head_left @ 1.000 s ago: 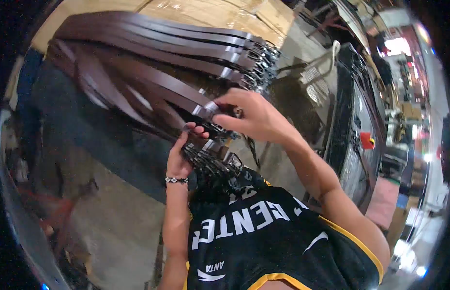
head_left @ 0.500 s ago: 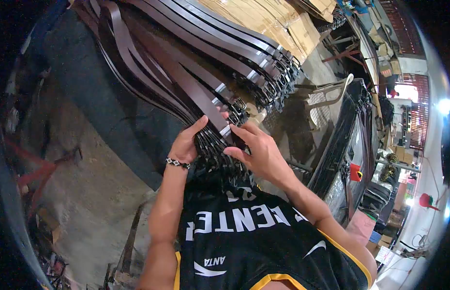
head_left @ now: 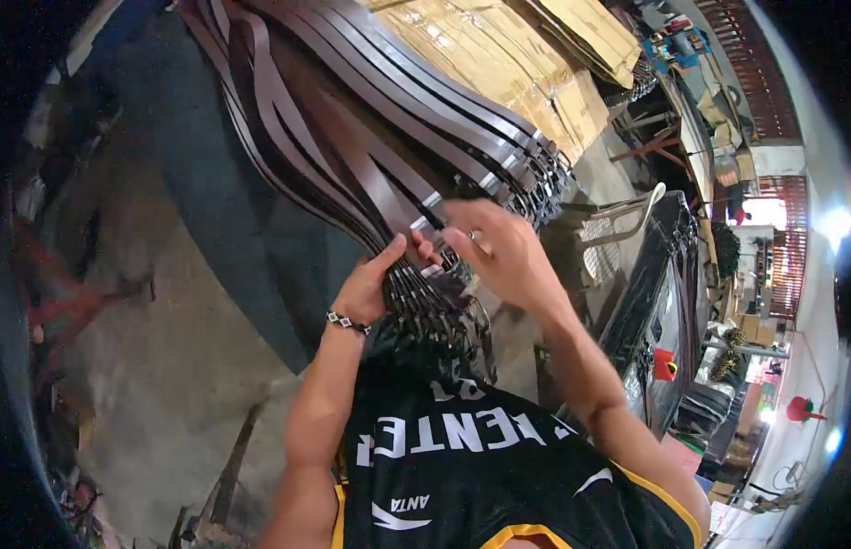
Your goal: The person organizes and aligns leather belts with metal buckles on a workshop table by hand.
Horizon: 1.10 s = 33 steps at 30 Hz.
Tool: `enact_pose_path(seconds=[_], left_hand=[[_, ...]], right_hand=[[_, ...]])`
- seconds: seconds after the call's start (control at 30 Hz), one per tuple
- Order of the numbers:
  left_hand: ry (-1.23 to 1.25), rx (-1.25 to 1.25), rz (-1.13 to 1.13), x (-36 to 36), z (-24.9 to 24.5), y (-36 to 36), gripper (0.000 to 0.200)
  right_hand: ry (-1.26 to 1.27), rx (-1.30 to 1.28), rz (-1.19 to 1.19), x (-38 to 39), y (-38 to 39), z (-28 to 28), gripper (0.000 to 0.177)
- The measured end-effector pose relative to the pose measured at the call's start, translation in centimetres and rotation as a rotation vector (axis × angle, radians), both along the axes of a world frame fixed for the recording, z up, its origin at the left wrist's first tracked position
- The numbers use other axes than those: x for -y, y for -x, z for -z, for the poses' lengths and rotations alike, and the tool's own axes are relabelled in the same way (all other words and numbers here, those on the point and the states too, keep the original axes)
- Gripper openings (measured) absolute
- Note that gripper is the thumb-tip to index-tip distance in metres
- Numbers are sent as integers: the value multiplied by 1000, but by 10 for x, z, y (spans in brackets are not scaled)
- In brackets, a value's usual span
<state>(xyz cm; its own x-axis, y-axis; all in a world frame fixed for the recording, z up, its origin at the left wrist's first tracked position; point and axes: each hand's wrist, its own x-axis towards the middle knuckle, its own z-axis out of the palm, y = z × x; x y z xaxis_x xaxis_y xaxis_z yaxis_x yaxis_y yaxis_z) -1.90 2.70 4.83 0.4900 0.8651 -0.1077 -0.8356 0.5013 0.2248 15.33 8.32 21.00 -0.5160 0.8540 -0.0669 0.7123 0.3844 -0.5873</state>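
My left hand [head_left: 371, 282] is closed around a bunch of dark brown belts [head_left: 293, 151], near their buckle ends. The black buckles [head_left: 436, 322] hang below it, close over my black jersey. Above the bunch, my right hand [head_left: 506, 245] reaches across the ends of other belts, slightly blurred. Its thumb and index finger are apart, close to a belt end with a silver band [head_left: 432, 199]. More belts [head_left: 398, 78] lie side by side on the far side, their metal buckles [head_left: 542, 183] pointing right.
Flattened cardboard [head_left: 499, 64] lies beyond the belts. A dark sheet [head_left: 215, 229] hangs over the concrete floor [head_left: 178, 366] at left. To the right are a chair [head_left: 618, 229] and a plastic-wrapped bench [head_left: 640, 302] with a red item [head_left: 664, 364] on it.
My right hand has moved up and away from the bunch towards the other belt ends. The belt it was handling now lies in with the bunch at my left hand.
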Motion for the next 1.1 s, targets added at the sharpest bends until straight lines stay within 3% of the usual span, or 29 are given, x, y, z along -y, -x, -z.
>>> enact_pose_path(seconds=[0.1, 0.2, 0.27, 0.33, 0.4, 0.43, 0.53, 0.57, 0.7, 0.77, 0.87, 0.9, 1.0, 1.03, 1.1], left_hand=[[3, -69, -48, 6, -9, 5, 37], [53, -112, -2, 12, -27, 26, 40], [-23, -116, -15, 19, -40, 42, 43], [-110, 3, 44, 29, -46, 61, 46], [-142, -130, 50, 40, -56, 79, 51], [-144, -176, 50, 47, -60, 86, 50], [-88, -293, 102, 73, -68, 105, 48], [-60, -330, 141, 83, -71, 109, 48], [19, -454, 148, 109, -101, 104, 55], [39, -500, 106, 112, -122, 92, 64], [48, -712, -118, 106, -129, 75, 75], [-31, -853, -147, 103, -130, 77, 70], [149, -1175, -462, 99, -168, 33, 60], [133, -1170, -502, 98, -173, 23, 50], [257, -1301, -503, 93, -192, 2, 50]], right_hand=[[-407, 122, -342, -33, 26, 10, 60], [-556, 224, -746, -51, 54, 14, 80], [-642, 153, -948, -58, 75, 22, 80], [-682, 89, -1097, -65, 101, 19, 76], [-731, 4, -1212, -67, 130, 14, 73], [-681, -198, -1268, -67, 145, 20, 68], [-617, -288, -1476, -52, 167, 24, 47], [-543, -241, -1541, -46, 172, 25, 30], [-631, -387, -1639, -30, 176, 19, 20], [-658, -329, -1688, -34, 173, 9, 19], [-707, -295, -1729, -43, 170, -3, 19], [-720, -282, -1737, -49, 170, -5, 19], [-708, -319, -1730, -61, 167, -10, 19], [-721, -333, -1732, -62, 163, -12, 18], [-748, -355, -1742, -62, 155, -13, 17]])
